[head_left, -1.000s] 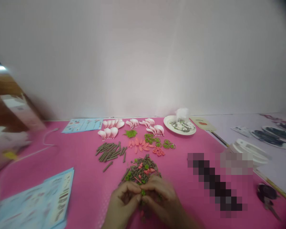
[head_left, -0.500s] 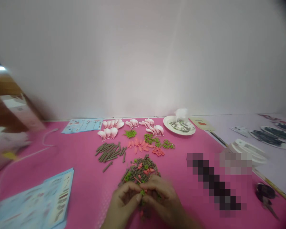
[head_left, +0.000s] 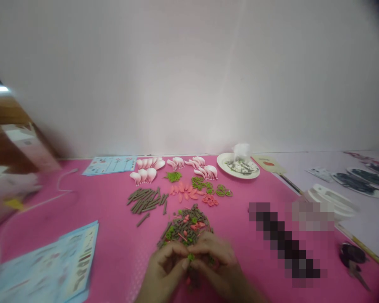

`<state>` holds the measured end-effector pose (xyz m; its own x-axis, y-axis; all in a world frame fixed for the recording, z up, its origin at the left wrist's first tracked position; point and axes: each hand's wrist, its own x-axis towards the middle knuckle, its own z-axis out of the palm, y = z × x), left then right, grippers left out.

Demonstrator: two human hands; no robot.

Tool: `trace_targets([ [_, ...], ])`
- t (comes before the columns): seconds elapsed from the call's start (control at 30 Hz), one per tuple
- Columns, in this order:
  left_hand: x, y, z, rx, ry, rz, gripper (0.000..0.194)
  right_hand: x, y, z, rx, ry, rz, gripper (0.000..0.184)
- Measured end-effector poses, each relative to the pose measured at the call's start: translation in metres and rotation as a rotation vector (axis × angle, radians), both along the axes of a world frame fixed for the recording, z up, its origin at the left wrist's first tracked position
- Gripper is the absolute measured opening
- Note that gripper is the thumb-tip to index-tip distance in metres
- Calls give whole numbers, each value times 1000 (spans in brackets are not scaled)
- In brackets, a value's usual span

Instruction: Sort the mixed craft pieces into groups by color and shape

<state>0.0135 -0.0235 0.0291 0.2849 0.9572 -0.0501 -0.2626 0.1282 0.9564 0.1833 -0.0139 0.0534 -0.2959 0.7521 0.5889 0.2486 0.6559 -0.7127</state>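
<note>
My left hand [head_left: 166, 269] and my right hand [head_left: 215, 261] meet at the near side of a mixed heap of small plastic pieces [head_left: 185, 225] in brown, green and red. Between the fingertips of both hands is a small bright green plastic piece [head_left: 191, 256], pinched from either side. Its exact shape is too small to make out. More brown and red bits show below and behind the fingers, partly hidden by them. Just beyond the heap lie sorted brown sticks [head_left: 145, 200], coral-red leaf-shaped pieces [head_left: 185, 190] and green ring-shaped pieces [head_left: 224, 190].
Pale pink petal-shaped pieces [head_left: 143, 176] lie in groups near the wall. A white plate [head_left: 221, 166] holds scraps and crumpled plastic. Printed blue sheets [head_left: 34, 269] lie at left, beside a white cable [head_left: 47, 203]. At right are a white tray [head_left: 331, 200] and a dark object [head_left: 352, 254].
The green piece has shifted slightly between my fingertips. Both hands stay in nearly the same place, and the view has moved a little. The sorted groups look the same.
</note>
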Motion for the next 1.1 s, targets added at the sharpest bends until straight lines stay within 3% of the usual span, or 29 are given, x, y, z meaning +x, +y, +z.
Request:
trace_targets([
  [0.2,-1,-1,-4,26,16,19,25,-2,-2,2,-40,-15,-24,19],
  [0.37,-2,1,3,60,117,56,24,3,2,-2,-70,3,-65,17],
  [0.47,-9,8,7,166,302,128,21,13,12,-6,-220,20,-201,19],
  [0.6,-22,20,4,376,684,207,15,26,22,-9,-397,-220,-339,18],
  [0.7,-27,26,-1,487,930,173,15,29,24,-7,-389,-426,-396,20],
  [0.8,-28,27,-2,551,1063,117,16,28,24,-7,-318,-500,-434,25],
  [0.97,-27,25,-6,488,971,209,18,22,26,-22,-204,-411,-403,35],
  [1.1,-24,23,-20,356,836,282,37,15,25,-41,-205,-488,-353,48],
])
